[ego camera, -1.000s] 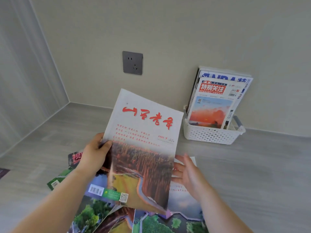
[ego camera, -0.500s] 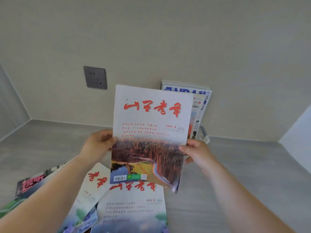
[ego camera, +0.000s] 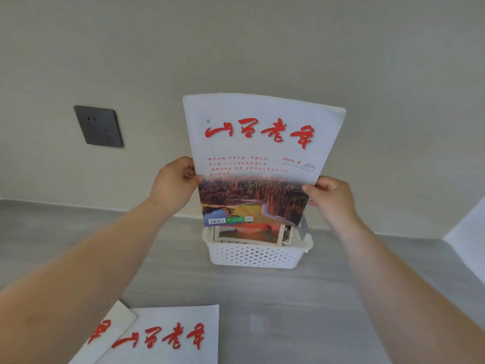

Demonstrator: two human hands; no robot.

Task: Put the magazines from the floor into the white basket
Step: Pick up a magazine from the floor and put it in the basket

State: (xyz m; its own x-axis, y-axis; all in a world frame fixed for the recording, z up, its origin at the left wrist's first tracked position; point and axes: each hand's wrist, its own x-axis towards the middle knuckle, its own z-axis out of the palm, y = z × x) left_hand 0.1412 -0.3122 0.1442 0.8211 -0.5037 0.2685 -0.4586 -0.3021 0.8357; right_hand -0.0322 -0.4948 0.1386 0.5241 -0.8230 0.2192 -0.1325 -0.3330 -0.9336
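Observation:
I hold a white magazine [ego camera: 258,158] with red calligraphy and a forest-and-river photo upright, its lower edge just above the white perforated basket [ego camera: 256,256]. My left hand [ego camera: 173,185] grips its left edge and my right hand [ego camera: 332,197] grips its right edge. The basket stands on the floor against the wall and holds other magazines [ego camera: 249,233], mostly hidden behind the one I hold. Two more white magazines with red lettering [ego camera: 168,337] lie on the floor at the bottom left.
A dark wall socket [ego camera: 99,126] sits on the beige wall to the left. The grey floor [ego camera: 301,311] stretches between the basket and the floor magazines. A white surface [ego camera: 469,232] juts in at the right edge.
Both hands have carried the magazine forward and up to just above the basket. My right hand, free a second ago, now grips the right edge. The view has moved closer to the wall.

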